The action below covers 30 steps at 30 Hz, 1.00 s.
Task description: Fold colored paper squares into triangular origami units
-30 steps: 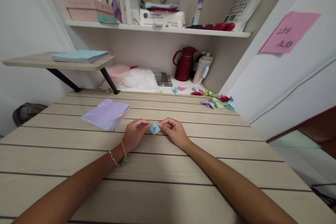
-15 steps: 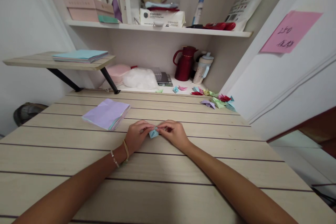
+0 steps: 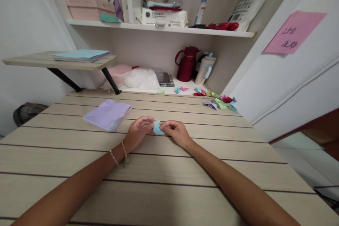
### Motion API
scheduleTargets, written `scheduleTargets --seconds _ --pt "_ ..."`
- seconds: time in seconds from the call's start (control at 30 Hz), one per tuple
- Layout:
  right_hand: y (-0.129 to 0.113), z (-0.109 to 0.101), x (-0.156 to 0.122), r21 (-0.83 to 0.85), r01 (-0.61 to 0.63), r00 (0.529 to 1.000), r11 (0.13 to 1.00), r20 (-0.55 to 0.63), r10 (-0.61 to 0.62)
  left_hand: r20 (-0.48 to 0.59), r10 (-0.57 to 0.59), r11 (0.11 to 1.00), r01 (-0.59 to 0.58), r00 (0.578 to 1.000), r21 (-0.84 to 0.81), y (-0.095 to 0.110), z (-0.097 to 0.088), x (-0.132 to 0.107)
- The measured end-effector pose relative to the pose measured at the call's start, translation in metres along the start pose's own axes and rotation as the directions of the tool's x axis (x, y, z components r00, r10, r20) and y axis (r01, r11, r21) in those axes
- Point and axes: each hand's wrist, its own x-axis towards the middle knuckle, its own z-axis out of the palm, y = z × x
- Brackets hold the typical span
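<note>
A small folded piece of light blue paper [image 3: 158, 128] is held up just above the slatted table, in the middle of the view. My right hand [image 3: 178, 132] pinches its right side between thumb and fingers. At its left edge is my left hand [image 3: 139, 130], with thumb and fingers apart; the fingertips are close to the paper, and whether they touch it I cannot tell. Left of my hands lies a stack of square paper [image 3: 107, 114] with a purple sheet on top.
Several small folded paper pieces [image 3: 221, 103] in mixed colours lie at the table's back right. Behind them stand a dark red jug [image 3: 186, 65] and a tumbler [image 3: 204, 70]. A raised wooden stand [image 3: 34, 60] at the left carries blue-topped paper [image 3: 82, 55].
The blue paper has been lifted and turned, now showing a broader face. My left fingers have loosened from their pinch, while my right hand keeps hold.
</note>
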Motion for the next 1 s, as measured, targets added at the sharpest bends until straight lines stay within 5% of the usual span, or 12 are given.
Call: scheduleTargets --seconds 0.13,0.3,0.57,0.73,1.0 --pt "0.004 -0.002 0.003 0.201 -0.031 0.996 0.979 -0.079 0.047 0.111 -0.102 0.982 0.118 0.989 -0.148 0.001 -0.001 0.003" --pt "0.005 0.0 0.001 0.079 -0.04 0.999 0.996 -0.021 0.042 0.21 -0.14 0.979 0.166 0.968 -0.114 -0.003 0.0 0.001" --pt "-0.005 0.007 -0.005 -0.047 0.081 0.996 0.996 -0.035 -0.083 0.136 -0.106 0.992 0.114 0.985 -0.059 0.001 0.002 -0.001" --pt "-0.007 0.009 -0.006 -0.214 0.103 0.993 0.971 0.083 -0.087 0.112 -0.124 0.989 0.132 0.986 -0.062 0.003 0.004 -0.001" --pt "-0.006 0.006 -0.005 -0.275 0.128 0.992 0.953 0.019 -0.127 0.114 -0.126 0.983 0.139 0.985 -0.117 0.007 0.004 -0.001"
